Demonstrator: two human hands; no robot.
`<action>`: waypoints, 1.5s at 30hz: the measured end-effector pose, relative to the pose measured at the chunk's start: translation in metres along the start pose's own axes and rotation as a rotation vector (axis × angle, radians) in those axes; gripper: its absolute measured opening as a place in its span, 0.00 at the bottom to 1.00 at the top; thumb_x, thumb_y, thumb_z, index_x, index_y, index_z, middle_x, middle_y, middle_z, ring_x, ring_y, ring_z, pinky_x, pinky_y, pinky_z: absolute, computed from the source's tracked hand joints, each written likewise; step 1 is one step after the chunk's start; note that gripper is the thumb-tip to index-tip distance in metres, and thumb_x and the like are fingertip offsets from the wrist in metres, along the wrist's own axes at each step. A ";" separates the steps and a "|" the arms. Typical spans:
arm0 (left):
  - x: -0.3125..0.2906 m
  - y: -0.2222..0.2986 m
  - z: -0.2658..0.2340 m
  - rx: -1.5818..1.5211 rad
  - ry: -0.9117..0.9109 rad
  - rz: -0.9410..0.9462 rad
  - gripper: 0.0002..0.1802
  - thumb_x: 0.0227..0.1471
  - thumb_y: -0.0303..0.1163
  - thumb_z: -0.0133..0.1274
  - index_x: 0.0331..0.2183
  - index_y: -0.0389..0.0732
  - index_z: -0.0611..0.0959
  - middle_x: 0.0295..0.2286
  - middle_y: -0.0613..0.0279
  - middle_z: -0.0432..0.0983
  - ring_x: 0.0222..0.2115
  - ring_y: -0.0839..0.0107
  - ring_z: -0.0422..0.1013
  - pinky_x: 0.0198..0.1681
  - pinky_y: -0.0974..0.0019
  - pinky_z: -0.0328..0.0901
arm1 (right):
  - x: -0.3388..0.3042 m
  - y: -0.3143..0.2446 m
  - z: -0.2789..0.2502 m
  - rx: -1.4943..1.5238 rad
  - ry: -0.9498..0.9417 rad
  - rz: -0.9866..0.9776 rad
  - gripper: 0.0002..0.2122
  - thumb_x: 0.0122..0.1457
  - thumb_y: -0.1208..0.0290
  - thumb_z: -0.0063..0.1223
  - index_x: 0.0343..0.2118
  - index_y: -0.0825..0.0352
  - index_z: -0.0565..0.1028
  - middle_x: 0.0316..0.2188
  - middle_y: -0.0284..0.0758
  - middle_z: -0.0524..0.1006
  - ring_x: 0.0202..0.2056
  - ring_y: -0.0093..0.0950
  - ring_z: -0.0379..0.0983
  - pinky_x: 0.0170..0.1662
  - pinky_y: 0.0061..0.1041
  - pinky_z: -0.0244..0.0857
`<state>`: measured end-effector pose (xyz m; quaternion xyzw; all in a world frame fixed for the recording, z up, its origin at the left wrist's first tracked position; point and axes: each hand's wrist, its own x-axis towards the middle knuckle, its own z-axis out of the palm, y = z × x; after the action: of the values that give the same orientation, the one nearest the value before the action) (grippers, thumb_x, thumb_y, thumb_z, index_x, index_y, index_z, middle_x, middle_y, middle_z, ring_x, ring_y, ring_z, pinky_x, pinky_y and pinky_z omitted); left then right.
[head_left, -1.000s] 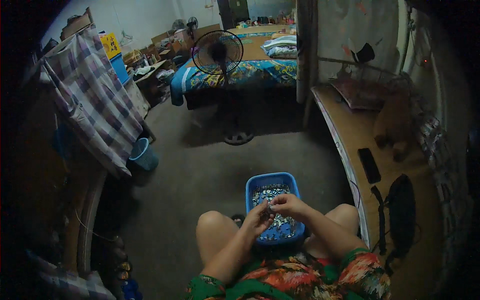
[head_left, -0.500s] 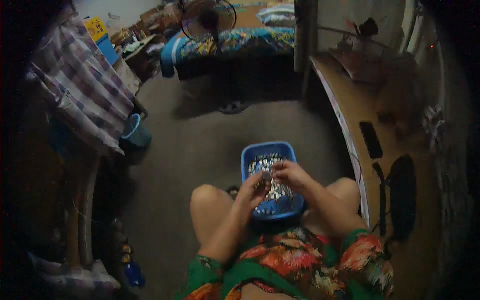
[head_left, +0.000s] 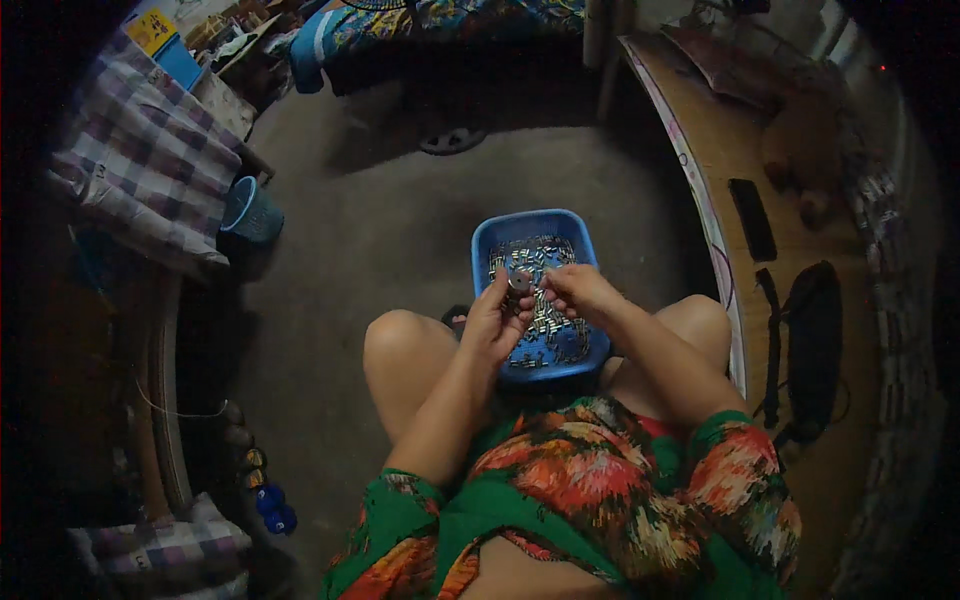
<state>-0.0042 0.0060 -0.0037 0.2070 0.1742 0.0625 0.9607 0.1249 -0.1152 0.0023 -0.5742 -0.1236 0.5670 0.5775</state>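
A round metal piece (head_left: 519, 282) is gripped in the half-closed left hand (head_left: 490, 322), above a blue basin (head_left: 478, 243) of small metal pieces (head_left: 546, 324); the curled right hand (head_left: 584, 290) (any hold cannot be told) is now drawn just apart, leaving the left's grip alone.

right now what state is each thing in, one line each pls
left hand: gripping a small round grey piece
right hand: fingers curled beside it; cannot tell if holding anything
blue tub: open, upright
small metal pieces: loose, scattered inside the tub
light-blue bin: upright, open-topped
black phone-like slab: lying flat on the wooden bench, unlit
checked cloth: draped
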 end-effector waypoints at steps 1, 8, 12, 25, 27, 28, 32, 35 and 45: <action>0.000 0.000 0.000 -0.004 0.004 0.001 0.21 0.48 0.48 0.45 0.32 0.38 0.71 0.24 0.63 0.67 0.21 0.77 0.62 0.22 0.78 0.58 | 0.001 0.000 0.005 0.040 0.052 0.014 0.09 0.55 0.67 0.40 0.30 0.67 0.68 0.21 0.28 0.68 0.20 0.17 0.65 0.18 0.11 0.58; 0.000 -0.001 0.001 0.043 0.109 0.026 0.16 0.49 0.44 0.46 0.29 0.39 0.72 0.22 0.63 0.70 0.20 0.76 0.65 0.21 0.77 0.61 | -0.009 -0.015 0.009 -0.005 0.059 -0.127 0.09 0.53 0.74 0.42 0.37 0.71 0.66 0.26 0.32 0.70 0.22 0.17 0.66 0.19 0.12 0.60; 0.000 -0.001 0.005 0.073 0.066 -0.002 0.15 0.48 0.43 0.47 0.30 0.39 0.72 0.23 0.63 0.70 0.20 0.77 0.65 0.21 0.77 0.61 | -0.012 -0.023 0.009 0.031 0.010 -0.104 0.10 0.51 0.73 0.47 0.36 0.70 0.67 0.23 0.30 0.70 0.20 0.16 0.64 0.19 0.11 0.58; -0.001 -0.005 0.007 0.113 0.068 -0.030 0.15 0.49 0.42 0.46 0.30 0.40 0.72 0.23 0.65 0.68 0.20 0.77 0.64 0.19 0.79 0.59 | -0.017 -0.021 0.012 -0.053 -0.053 -0.114 0.08 0.48 0.69 0.53 0.30 0.64 0.70 0.19 0.25 0.68 0.19 0.14 0.61 0.20 0.12 0.51; -0.002 -0.004 0.011 0.095 0.082 -0.061 0.13 0.48 0.41 0.47 0.29 0.41 0.72 0.21 0.66 0.69 0.19 0.78 0.65 0.19 0.78 0.62 | -0.016 -0.017 0.012 -0.089 -0.017 -0.122 0.07 0.48 0.69 0.53 0.30 0.63 0.70 0.20 0.25 0.68 0.20 0.14 0.61 0.20 0.12 0.51; -0.003 -0.004 0.011 0.095 0.081 -0.057 0.13 0.48 0.41 0.47 0.29 0.41 0.72 0.21 0.66 0.69 0.19 0.78 0.65 0.19 0.78 0.62 | -0.016 -0.018 0.013 -0.125 0.015 -0.128 0.07 0.47 0.69 0.53 0.30 0.63 0.70 0.20 0.24 0.68 0.20 0.14 0.61 0.21 0.12 0.52; -0.002 -0.004 0.010 0.105 0.113 -0.042 0.12 0.48 0.40 0.47 0.29 0.41 0.72 0.21 0.66 0.69 0.19 0.78 0.66 0.19 0.78 0.62 | -0.015 -0.018 0.016 -0.134 0.016 -0.164 0.07 0.47 0.69 0.53 0.28 0.63 0.71 0.21 0.24 0.69 0.21 0.14 0.61 0.22 0.12 0.53; -0.001 -0.003 0.007 0.105 0.103 -0.041 0.12 0.48 0.40 0.47 0.29 0.41 0.72 0.21 0.66 0.69 0.19 0.78 0.66 0.19 0.78 0.63 | -0.016 -0.021 0.017 -0.177 0.011 -0.191 0.06 0.47 0.70 0.54 0.27 0.63 0.72 0.20 0.25 0.69 0.21 0.14 0.61 0.23 0.12 0.54; 0.000 -0.007 0.003 0.102 -0.007 -0.060 0.11 0.48 0.39 0.47 0.30 0.41 0.71 0.23 0.65 0.69 0.21 0.75 0.66 0.21 0.78 0.63 | -0.009 -0.009 0.010 0.064 -0.128 -0.113 0.08 0.46 0.70 0.54 0.28 0.65 0.69 0.18 0.28 0.68 0.19 0.15 0.62 0.21 0.13 0.54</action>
<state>-0.0032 -0.0015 -0.0036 0.2508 0.1798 0.0242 0.9509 0.1189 -0.1149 0.0175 -0.5102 -0.1742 0.5727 0.6175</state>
